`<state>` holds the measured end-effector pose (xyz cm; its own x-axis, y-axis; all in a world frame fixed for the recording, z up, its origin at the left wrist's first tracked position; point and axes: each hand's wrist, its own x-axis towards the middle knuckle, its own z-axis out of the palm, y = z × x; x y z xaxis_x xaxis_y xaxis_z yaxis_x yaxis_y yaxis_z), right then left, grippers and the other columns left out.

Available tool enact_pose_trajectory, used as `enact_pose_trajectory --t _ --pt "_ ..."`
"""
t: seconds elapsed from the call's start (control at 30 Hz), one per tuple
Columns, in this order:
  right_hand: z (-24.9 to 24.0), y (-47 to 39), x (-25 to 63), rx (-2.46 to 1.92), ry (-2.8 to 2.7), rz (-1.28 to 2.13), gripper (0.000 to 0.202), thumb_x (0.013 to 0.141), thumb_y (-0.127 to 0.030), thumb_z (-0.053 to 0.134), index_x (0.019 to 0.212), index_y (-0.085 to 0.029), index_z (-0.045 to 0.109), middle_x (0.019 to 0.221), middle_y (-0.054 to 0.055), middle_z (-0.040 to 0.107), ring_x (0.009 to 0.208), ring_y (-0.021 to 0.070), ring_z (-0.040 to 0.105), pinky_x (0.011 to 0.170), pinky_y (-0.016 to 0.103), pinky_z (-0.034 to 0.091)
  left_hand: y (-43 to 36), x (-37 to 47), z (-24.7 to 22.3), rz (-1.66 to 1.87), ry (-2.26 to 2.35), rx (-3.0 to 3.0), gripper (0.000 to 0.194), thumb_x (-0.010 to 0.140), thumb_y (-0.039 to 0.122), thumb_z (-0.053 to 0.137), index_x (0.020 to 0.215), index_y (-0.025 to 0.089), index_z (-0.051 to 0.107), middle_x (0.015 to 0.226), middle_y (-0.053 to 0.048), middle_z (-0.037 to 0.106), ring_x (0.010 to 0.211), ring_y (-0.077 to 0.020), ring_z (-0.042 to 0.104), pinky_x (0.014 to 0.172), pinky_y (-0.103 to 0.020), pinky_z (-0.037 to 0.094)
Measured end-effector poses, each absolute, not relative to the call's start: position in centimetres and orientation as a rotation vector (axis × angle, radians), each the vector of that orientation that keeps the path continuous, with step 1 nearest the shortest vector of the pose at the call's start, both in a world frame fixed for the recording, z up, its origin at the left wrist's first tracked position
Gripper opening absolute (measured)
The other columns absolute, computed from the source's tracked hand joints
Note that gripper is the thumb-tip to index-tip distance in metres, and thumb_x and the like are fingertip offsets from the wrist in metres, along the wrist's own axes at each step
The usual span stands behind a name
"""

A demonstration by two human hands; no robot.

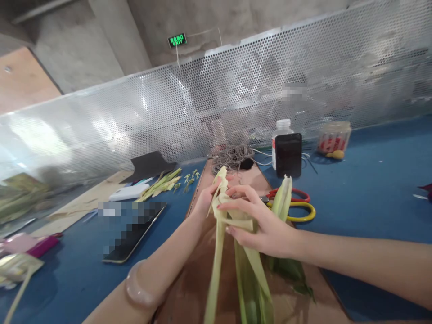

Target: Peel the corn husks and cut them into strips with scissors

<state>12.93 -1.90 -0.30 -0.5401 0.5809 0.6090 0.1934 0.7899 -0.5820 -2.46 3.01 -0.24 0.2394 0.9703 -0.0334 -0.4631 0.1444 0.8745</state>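
Pale green-yellow corn husk strips (219, 243) are gathered between my hands, with long ends hanging towards me. My left hand (204, 198), wearing a pale bracelet at the wrist, pinches the bunched, twisted top of the strips; its fingertips are partly hidden. From the right, my right hand (261, 220) closes with bent fingers and thumb around a folded strip. Just behind that hand lies another husk (282, 198), its tip pointing up and its greener leaf showing below my wrist. Scissors (301, 211) with one red and one yellow handle loop lie beside it.
A brown board (195, 288) lies under the work on a blue table (364, 193). Grey cord (232, 157), a phone (288, 155) leaning on a bottle (283, 126), and a jar (334, 137) stand behind. A dark tablet (138, 234) and husk pieces (162, 184) are left.
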Motion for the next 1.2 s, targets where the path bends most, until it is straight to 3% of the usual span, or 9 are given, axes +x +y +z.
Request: enact_pose_trajectory --t 0.17,0.27,0.37,0.43,0.53,0.67,0.8,0.9,1.2 --pt "-0.2 -1.8 13.0 -0.651 -2.135 0.607 0.017 0.077 -0.027 0.054 0.089 -0.021 0.064 0.114 0.007 0.041 0.109 0.0205 0.041 0.096 0.037 0.032 2.9 -2.4 -0.6 1.178 0.675 0.876 0.038 0.080 0.035 0.048 0.113 0.017 0.051 0.065 -0.002 0.058 0.059 -0.0167 0.060 0.058 -0.030 0.050" --pt "0.0 -1.6 13.1 -0.668 -2.067 0.699 0.026 0.084 -0.028 0.041 0.081 -0.019 0.066 0.111 0.007 0.045 0.108 0.0192 0.043 0.097 0.036 0.031 2.6 -2.3 -0.5 1.203 0.678 0.854 0.037 0.079 0.036 0.049 0.111 0.017 0.052 0.064 -0.001 0.058 0.055 -0.0152 0.059 0.053 -0.027 0.049" --pt "-0.1 -1.2 12.9 -0.736 -1.998 0.789 0.034 0.087 -0.027 0.035 0.071 -0.017 0.063 0.108 0.007 0.048 0.105 0.0176 0.045 0.095 0.033 0.033 2.4 -2.2 -0.3 1.217 0.697 0.850 0.036 0.078 0.037 0.052 0.107 0.017 0.055 0.061 0.000 0.057 0.048 -0.0111 0.055 0.047 -0.023 0.046" --pt "-0.4 -1.0 12.6 -0.800 -1.954 0.814 0.026 0.083 -0.027 0.041 0.065 -0.017 0.057 0.103 0.007 0.049 0.095 0.0166 0.050 0.086 0.031 0.040 2.4 -2.1 -0.2 1.238 0.716 0.895 0.037 0.075 0.039 0.055 0.105 0.017 0.057 0.060 0.001 0.056 0.047 -0.0098 0.054 0.047 -0.021 0.045" --pt "-0.8 -0.8 12.3 -0.846 -1.888 0.817 0.008 0.074 -0.022 0.052 0.070 -0.018 0.048 0.087 0.004 0.052 0.072 0.0127 0.052 0.067 0.027 0.045 2.1 -1.9 -0.1 1.275 0.783 1.042 0.040 0.071 0.041 0.060 0.103 0.017 0.059 0.059 0.002 0.057 0.047 -0.0087 0.053 0.046 -0.019 0.043" --pt "-0.9 -1.0 12.1 -0.941 -1.868 0.852 0.016 0.069 -0.015 0.053 0.082 -0.018 0.044 0.070 -0.002 0.050 0.059 0.0105 0.048 0.056 0.024 0.043 1.5 -1.4 0.1 1.285 0.850 1.181 0.038 0.067 0.038 0.064 0.096 0.014 0.063 0.055 0.002 0.056 0.045 -0.0069 0.049 0.044 -0.017 0.037" --pt "-0.6 -1.2 12.2 -0.962 -1.957 0.785 0.007 0.074 -0.020 0.050 0.080 -0.017 0.047 0.070 0.000 0.054 0.060 0.0117 0.049 0.056 0.025 0.041 1.1 -1.1 0.3 1.306 0.914 1.211 0.033 0.063 0.037 0.067 0.087 0.014 0.064 0.054 0.003 0.056 0.044 -0.0062 0.047 0.043 -0.017 0.035" --pt "-0.5 -1.1 12.2 -0.952 -2.061 0.757 0.011 0.081 -0.026 0.045 0.079 -0.016 0.051 0.069 0.002 0.057 0.059 0.0129 0.050 0.056 0.026 0.040 1.0 -1.0 0.5 1.331 1.010 1.271 0.031 0.062 0.040 0.068 0.079 0.014 0.065 0.053 0.003 0.054 0.044 -0.0056 0.045 0.043 -0.017 0.034" --pt "-0.8 -1.1 12.2 -1.030 -2.164 0.555 0.020 0.085 -0.018 0.037 0.075 -0.015 0.054 0.073 0.005 0.060 0.065 0.0149 0.053 0.062 0.028 0.039 0.9 -1.0 0.3 1.447 1.095 1.526 0.023 0.070 0.037 0.060 0.065 0.014 0.057 0.056 0.004 0.047 0.051 -0.0065 0.039 0.049 -0.018 0.032"
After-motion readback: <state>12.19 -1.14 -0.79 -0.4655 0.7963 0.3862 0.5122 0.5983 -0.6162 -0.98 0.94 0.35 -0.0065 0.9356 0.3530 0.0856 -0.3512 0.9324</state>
